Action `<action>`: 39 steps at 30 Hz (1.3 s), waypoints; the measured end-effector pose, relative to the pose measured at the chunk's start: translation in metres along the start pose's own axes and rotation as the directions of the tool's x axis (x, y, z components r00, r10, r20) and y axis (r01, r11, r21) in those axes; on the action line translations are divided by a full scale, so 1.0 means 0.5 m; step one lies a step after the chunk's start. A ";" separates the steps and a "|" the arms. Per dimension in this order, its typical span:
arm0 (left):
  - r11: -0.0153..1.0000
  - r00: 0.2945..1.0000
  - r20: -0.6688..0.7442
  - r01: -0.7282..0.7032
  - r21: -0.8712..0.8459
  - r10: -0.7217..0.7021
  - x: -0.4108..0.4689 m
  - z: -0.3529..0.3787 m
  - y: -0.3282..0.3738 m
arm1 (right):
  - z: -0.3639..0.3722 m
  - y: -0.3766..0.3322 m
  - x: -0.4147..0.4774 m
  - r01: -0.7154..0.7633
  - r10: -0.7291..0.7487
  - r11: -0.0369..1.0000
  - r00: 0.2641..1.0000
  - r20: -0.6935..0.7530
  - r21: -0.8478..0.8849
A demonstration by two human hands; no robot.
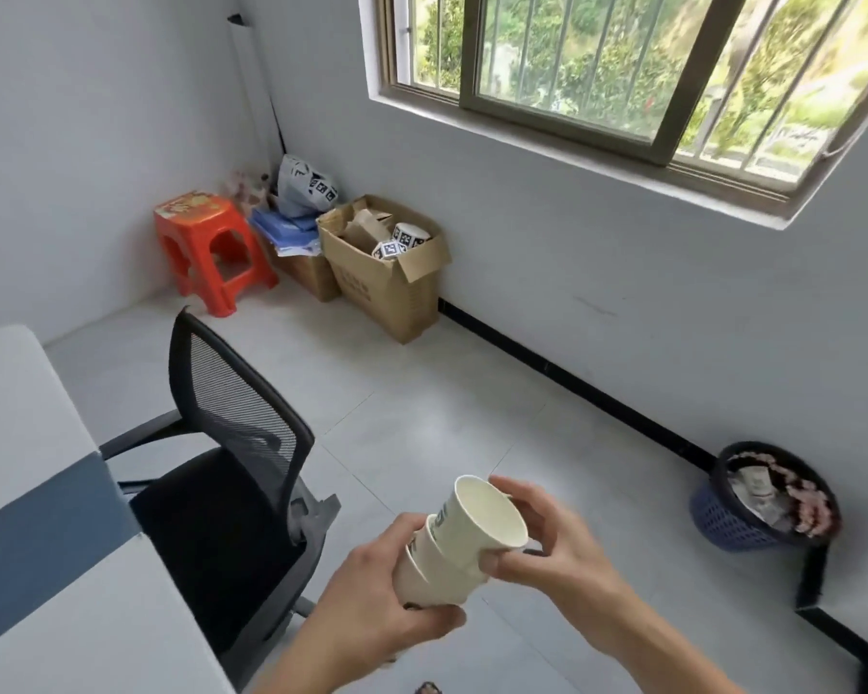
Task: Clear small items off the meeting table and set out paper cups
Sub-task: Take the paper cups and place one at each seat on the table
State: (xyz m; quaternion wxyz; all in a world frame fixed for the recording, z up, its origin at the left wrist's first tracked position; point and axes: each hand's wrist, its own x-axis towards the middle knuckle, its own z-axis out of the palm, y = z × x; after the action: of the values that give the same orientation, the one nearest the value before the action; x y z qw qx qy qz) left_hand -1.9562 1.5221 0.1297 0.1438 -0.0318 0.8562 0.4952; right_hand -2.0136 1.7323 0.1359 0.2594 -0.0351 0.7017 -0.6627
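The barred window (572,67) fills the upper right. The white and blue-grey worktop (26,433) runs down the left edge, with a black mesh office chair (231,443) just beside it. In the far corner an open cardboard box (387,288) bears dark print too small to read and holds items covered in black-and-white square markers. An orange stool (211,247) stands near it, and a blue waste basket (752,513) sits by the right wall. The stack of paper cups (457,543) is in mid-air above the floor, right of the chair. Its long axis is tilted, with mouths up-right and bases down-left, and the side printing is unreadable. The left hand (372,598) has its grip curled round the lower cups. The right hand (562,543) pinches the top cup near its rim.
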 end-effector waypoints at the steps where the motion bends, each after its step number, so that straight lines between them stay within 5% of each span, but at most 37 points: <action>1: 1.000 1.000 0.013 -0.006 0.017 0.006 0.034 -0.010 0.011 | -0.021 -0.018 0.023 0.018 -0.016 0.999 0.999 -0.029 0.038; 6: 1.000 1.000 0.008 -0.017 0.001 0.017 0.184 -0.049 0.035 | -0.140 -0.064 0.125 0.062 -0.029 0.982 0.984 -0.178 0.181; 13: 0.994 0.986 -0.163 0.001 -0.107 -0.018 0.416 -0.104 0.033 | -0.299 -0.103 0.359 0.027 -0.008 0.997 0.968 -0.250 0.073; 23: 0.954 0.850 -0.471 0.109 -0.279 -0.235 0.660 -0.246 0.069 | -0.354 -0.277 0.861 0.074 -0.027 0.932 0.991 0.135 -0.356; 33: 0.850 0.637 -0.603 0.169 -0.499 -0.481 0.774 -0.474 -0.084 | -0.120 -0.389 1.270 0.210 0.143 0.800 0.842 0.520 -0.561; 39: 0.872 0.613 -0.658 0.111 -0.476 -0.437 0.896 -0.737 -0.118 | 0.041 -0.521 1.468 0.286 0.142 0.771 0.794 0.591 -0.570</action>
State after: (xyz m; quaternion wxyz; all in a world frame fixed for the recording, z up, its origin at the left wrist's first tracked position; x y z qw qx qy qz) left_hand -2.4523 1.2159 0.1284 -0.1549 -0.3938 0.7059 0.5680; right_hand -2.7153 1.3942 0.1501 0.4141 -0.3577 0.7602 -0.3502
